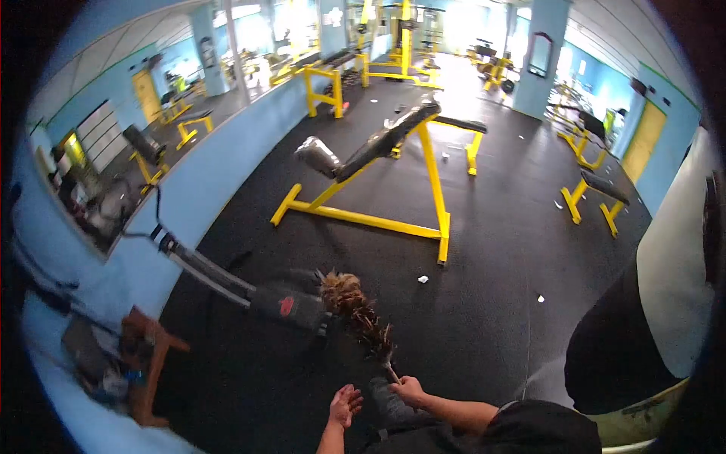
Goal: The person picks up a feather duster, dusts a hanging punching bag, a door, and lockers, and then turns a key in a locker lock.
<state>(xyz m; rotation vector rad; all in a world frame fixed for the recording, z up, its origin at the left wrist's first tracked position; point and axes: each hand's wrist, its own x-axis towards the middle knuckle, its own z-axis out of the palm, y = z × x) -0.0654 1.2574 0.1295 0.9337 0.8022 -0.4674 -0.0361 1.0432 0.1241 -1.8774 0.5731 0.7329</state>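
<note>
A brown feather duster [364,321] slants up and to the left from my right hand [409,393], whose fingers are wrapped round its thin handle. Its feathered tip is in front of the dark body of a grey exercise machine [283,306]; whether they touch I cannot tell. My left hand [345,406] is just left of the handle, holding nothing, with its fingers apart and partly curled.
Ahead stands a black padded bench [393,136] on a yellow frame. A mirror [151,113] runs along the blue wall at left. A brown wooden frame [155,363] is low at left. White scraps [423,279] dot the black floor. A large black-and-white padded object [643,325] rises close at right.
</note>
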